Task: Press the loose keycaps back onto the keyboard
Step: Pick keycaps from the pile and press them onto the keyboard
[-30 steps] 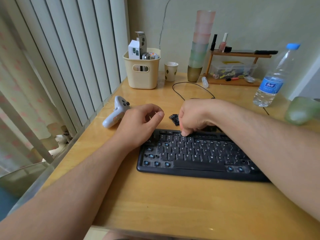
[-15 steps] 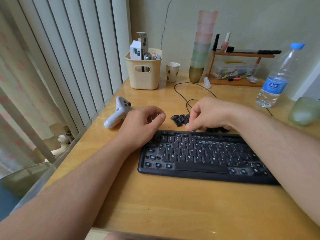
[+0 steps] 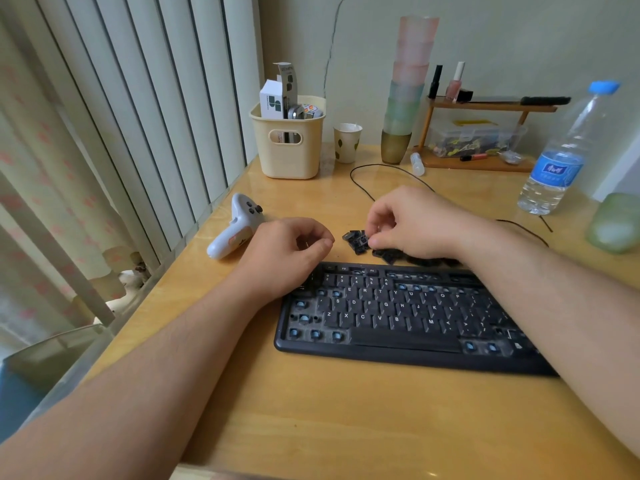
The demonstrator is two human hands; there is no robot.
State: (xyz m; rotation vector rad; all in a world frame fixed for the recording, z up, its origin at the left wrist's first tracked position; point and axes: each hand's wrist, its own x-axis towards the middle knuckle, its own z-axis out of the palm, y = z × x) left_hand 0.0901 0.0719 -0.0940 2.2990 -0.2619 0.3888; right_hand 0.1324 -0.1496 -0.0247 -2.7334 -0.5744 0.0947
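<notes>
Black keycaps [image 3: 360, 240] heaped behind keyboard [image 3: 398, 317] | my right hand [image 3: 412, 223] pinches one, left hand [image 3: 287, 254] curled, apparently empty | risk: wrong stem, cap pops off

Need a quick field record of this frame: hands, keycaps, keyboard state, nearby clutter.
left hand: loosely curled, rests at the keyboard's top-left corner; cannot tell if it holds anything
right hand: over the pile, fingers touching a keycap
loose keycaps: black pile on the desk behind the keyboard
keyboard: black, many blue stems bare, mostly left column and bottom row
desk: wooden
clutter: white controller on the left, water bottle on the right, cream basket at the back
</notes>
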